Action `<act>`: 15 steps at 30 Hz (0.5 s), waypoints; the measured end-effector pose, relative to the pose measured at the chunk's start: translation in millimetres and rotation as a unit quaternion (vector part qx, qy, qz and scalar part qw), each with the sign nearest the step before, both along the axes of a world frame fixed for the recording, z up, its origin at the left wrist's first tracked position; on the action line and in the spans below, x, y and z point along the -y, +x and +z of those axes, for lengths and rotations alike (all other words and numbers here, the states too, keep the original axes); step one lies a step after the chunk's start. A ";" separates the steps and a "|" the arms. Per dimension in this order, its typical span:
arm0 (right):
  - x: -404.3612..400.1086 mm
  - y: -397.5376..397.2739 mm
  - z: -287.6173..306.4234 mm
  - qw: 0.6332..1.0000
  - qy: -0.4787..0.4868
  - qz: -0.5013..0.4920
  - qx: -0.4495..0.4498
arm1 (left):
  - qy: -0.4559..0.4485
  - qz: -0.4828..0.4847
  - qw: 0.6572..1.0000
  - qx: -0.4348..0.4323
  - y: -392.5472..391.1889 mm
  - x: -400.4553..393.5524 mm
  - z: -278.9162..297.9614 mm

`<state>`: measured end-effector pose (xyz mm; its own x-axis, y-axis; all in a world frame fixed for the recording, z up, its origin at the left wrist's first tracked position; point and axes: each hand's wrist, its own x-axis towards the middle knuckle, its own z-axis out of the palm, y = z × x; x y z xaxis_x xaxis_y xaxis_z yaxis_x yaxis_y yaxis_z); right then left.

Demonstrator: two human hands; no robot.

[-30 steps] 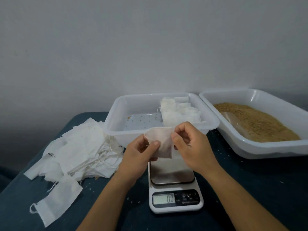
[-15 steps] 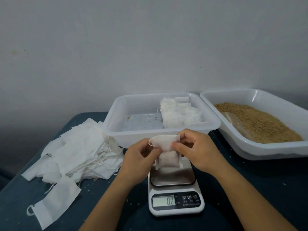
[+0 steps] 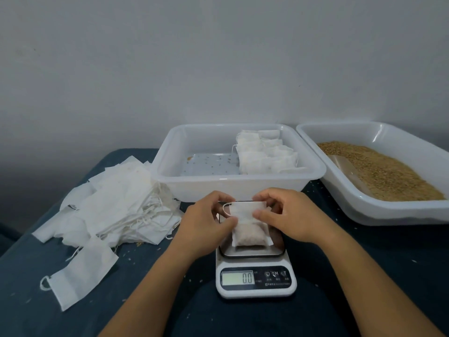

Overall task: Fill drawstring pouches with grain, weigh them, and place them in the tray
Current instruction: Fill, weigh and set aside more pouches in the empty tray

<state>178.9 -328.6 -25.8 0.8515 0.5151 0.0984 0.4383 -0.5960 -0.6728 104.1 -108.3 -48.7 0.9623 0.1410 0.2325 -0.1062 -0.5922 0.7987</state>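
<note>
Between the two hands, a filled pouch [image 3: 250, 226] hangs over the steel plate of the scale [image 3: 252, 254]. The left hand [image 3: 206, 224] pinches its upper left edge with thumb and curled fingers, and the right hand [image 3: 289, 215] pinches the upper right edge the same way. Both grips sit on the flat, unfilled top band, likely so the mouth stays drawn closed and the grain stays in the bottom. The loop of string shows just beside the left fingertips.

Its long axis runs away from the person, mouth end toward the tray [image 3: 170, 166] beyond the knuckles, bulging grain end nearest the wrists. That lower end lies at or just above the plate; I cannot tell whether it bears weight, though the display reads 0.0, which suggests the hands carry it.

Beyond the hands, the tray holds a row of filled pouches [image 3: 264, 154] along its right side. Right of the right hand stands a tub of grain [image 3: 379, 166]; left of the left hand lies a heap of empty pouches [image 3: 116, 203].
</note>
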 end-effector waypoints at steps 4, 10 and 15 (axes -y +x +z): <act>7.3 7.4 0.0 0.998 0.039 -0.046 -0.016 | -0.061 0.029 0.998 0.008 4.4 -1.6 -5.5; 14.3 28.0 -21.5 0.986 0.046 -0.161 -0.022 | -0.115 0.123 0.986 -0.024 16.6 -13.0 -16.3; 17.4 37.8 -42.0 0.982 0.041 -0.178 -0.058 | -0.102 0.172 0.978 -0.056 26.1 -26.9 -28.1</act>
<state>216.7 -346.1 -67.8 0.9838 0.1781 0.0190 0.1304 -0.6398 -0.7574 130.2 -81.4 -76.9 0.8679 0.4930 0.0615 0.1662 -0.4047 0.8992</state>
